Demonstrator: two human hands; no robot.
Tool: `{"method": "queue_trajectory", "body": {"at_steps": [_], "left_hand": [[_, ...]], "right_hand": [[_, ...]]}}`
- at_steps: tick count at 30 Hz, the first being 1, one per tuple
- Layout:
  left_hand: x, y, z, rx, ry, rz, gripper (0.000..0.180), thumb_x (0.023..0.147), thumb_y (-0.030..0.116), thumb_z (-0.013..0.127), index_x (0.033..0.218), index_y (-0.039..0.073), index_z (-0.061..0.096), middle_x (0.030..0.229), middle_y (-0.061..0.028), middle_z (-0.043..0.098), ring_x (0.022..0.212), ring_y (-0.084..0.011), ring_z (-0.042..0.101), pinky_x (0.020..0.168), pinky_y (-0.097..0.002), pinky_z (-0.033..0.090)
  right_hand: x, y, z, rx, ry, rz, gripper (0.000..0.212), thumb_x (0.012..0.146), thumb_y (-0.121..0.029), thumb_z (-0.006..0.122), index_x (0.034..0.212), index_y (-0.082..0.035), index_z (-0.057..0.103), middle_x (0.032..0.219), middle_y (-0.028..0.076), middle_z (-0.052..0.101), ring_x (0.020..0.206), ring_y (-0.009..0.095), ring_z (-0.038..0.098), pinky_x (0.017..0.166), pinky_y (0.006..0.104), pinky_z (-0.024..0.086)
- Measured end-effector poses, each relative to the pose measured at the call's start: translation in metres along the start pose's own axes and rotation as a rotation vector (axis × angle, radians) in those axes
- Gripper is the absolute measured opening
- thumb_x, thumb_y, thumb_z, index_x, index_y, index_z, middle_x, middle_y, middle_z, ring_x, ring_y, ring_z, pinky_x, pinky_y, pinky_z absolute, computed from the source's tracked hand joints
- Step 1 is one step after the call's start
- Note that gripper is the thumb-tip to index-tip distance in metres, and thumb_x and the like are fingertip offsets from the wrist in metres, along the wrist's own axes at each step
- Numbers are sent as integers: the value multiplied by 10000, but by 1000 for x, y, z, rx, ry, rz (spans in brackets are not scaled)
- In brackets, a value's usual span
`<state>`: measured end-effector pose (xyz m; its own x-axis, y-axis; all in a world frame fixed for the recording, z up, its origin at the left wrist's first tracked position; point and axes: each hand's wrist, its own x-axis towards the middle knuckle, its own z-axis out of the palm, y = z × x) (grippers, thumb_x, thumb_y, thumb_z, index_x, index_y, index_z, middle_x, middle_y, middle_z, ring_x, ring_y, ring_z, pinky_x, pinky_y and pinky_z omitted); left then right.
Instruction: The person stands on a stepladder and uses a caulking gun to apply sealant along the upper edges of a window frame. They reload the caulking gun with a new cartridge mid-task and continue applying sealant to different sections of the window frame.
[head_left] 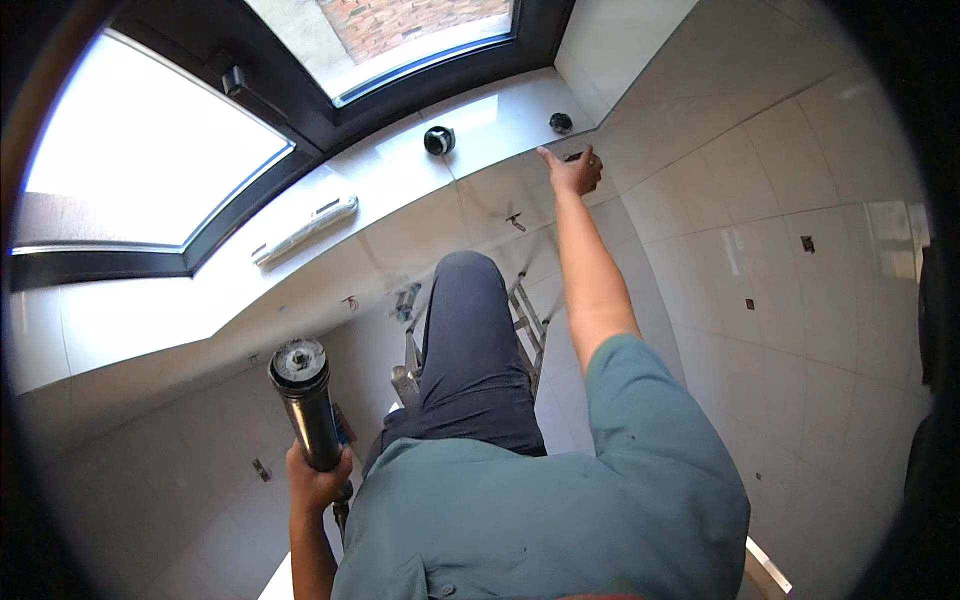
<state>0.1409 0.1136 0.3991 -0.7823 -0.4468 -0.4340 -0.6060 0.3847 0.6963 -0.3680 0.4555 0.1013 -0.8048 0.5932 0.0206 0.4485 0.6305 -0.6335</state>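
Observation:
My left hand (318,478) is wrapped round the lower barrel of a caulking gun (317,425), held upright at my left side. Its metal tube has a black collar at the top, and a grey, smeared disc shows inside the uncapped end. My right arm stretches forward to the windowsill (500,122). There my right hand (576,174) has thumb and forefinger spread, the other fingers partly curled. Just beyond it sits a small dark round piece (561,123). A black ring-shaped cap (439,141) rests further left on the sill, and a long white sealant sausage pack (305,230) lies left of that.
Dark-framed windows (325,120) with a handle (234,82) rise behind the sill. A metal ladder (528,320) stands beneath my bent leg. Tiled walls (740,180) with small cut-outs surround me, and a wire (515,221) pokes from the wall below the sill.

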Motion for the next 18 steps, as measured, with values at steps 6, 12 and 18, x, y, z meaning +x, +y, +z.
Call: {"method": "queue_trajectory", "body": {"at_steps": [6, 12, 18], "left_hand": [[6, 0, -24, -58, 63, 138, 156, 818, 80, 771, 866, 52, 625, 739, 1, 604, 665, -111, 592, 635, -302, 504], [4, 7, -40, -138, 197, 242, 166, 829, 63, 765, 890, 55, 611, 784, 1, 611, 684, -114, 593, 652, -300, 512], [-19, -16, -47, -185, 204, 238, 162, 844, 47, 745, 947, 52, 620, 818, -10, 634, 719, -113, 609, 656, -296, 517]], "right_hand": [[-128, 6, -110, 264, 50, -849, 805, 674, -646, 855, 1207, -68, 676, 1041, 86, 660, 1062, 279, 591, 941, 439, 489], [-208, -56, -213, 623, 53, -1191, 626, 686, -586, 876, 1036, -99, 694, 933, 31, 618, 919, 198, 591, 824, 364, 519], [-240, -84, -237, 736, -90, -1303, 586, 702, -496, 901, 1073, -96, 690, 972, 39, 617, 888, 168, 606, 726, 307, 547]]}}
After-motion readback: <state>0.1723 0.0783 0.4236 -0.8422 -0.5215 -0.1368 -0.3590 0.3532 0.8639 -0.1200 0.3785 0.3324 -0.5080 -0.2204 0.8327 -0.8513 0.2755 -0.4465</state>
